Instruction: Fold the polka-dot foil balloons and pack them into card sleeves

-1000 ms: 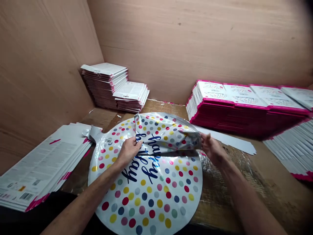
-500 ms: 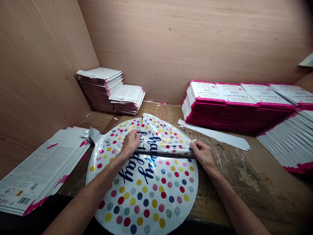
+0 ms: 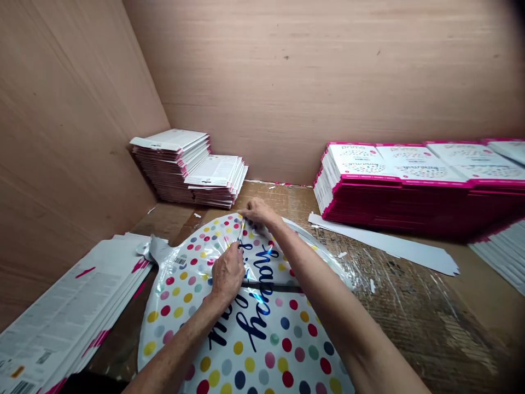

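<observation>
A person's right hand (image 3: 258,212) reaches across a polka-dot "happy birthday" foil balloon (image 3: 266,328), its fingers (image 3: 245,211) pinching a thin fold of foil at the balloon's far side, while the left hand (image 3: 227,275) grips the foil just below. The balloon lies on the worktop (image 3: 410,306) toward its near edge, its neck (image 3: 158,249) beside a stack of printed cards (image 3: 69,306) at left. Pink-edged card stacks (image 3: 410,186) line the right; a white-topped stack (image 3: 184,164) sits in the far left corner.
</observation>
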Motion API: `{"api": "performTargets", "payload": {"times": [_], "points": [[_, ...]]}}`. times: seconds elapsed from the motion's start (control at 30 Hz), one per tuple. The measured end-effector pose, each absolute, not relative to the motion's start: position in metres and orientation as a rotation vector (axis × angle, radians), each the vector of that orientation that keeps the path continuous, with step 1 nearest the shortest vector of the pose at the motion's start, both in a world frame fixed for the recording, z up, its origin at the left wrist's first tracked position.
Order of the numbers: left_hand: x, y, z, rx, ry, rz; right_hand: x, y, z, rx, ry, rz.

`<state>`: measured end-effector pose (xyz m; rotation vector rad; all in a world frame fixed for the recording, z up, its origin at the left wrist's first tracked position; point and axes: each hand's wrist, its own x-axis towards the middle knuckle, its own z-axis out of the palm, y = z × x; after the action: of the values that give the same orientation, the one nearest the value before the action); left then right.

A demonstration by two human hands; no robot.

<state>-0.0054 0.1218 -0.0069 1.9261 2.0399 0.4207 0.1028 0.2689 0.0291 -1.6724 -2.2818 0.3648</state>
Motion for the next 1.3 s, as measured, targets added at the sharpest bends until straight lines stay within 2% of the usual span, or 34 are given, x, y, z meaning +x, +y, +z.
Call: {"api": "performTargets", "payload": {"times": [0.13, 0.23, 0.3, 0.43, 0.53, 0.6, 0.7, 1.0, 1.17, 1.3], "points": [[-0.008, 0.132, -0.008, 1.837, 2.058, 0.47, 0.108, 0.231, 0.022, -1.705, -2.142, 0.162], [-0.013, 0.138, -0.005, 1.766, 2.009, 0.504, 0.146, 0.165, 0.025, -1.42, -2.235, 0.001], [-0.015, 0.137, -0.001, 1.756, 1.99, 0.509, 0.178, 0.119, 0.025, -1.259, -2.434, 0.011], [-0.01, 0.131, 0.005, 2.018, 2.106, 0.591, 0.219, 0.065, 0.008, -1.541, -2.579, -0.022], [-0.002, 0.134, 0.001, 2.466, 1.915, 0.629, 0.225, 0.068, -0.003, -1.607, -2.669, -0.08], [0.0, 0.143, -0.008, 2.652, 1.722, 0.477, 0.223, 0.081, -0.004, -1.6, -2.714, -0.135], [-0.001, 0.155, -0.024, 2.645, 1.676, 0.255, 0.223, 0.099, -0.002, -1.606, -2.746, -0.149], [-0.003, 0.159, -0.035, 2.585, 1.748, 0.151, 0.245, 0.111, -0.014, -1.653, -2.843, -0.287], [-0.013, 0.17, -0.035, 2.452, 1.668, 0.251, 0.256, 0.122, -0.012, -1.618, -2.742, 0.043], [-0.02, 0.177, -0.035, 2.266, 1.697, 0.378, 0.285, 0.138, 0.017, -1.591, -2.657, 0.227]]}}
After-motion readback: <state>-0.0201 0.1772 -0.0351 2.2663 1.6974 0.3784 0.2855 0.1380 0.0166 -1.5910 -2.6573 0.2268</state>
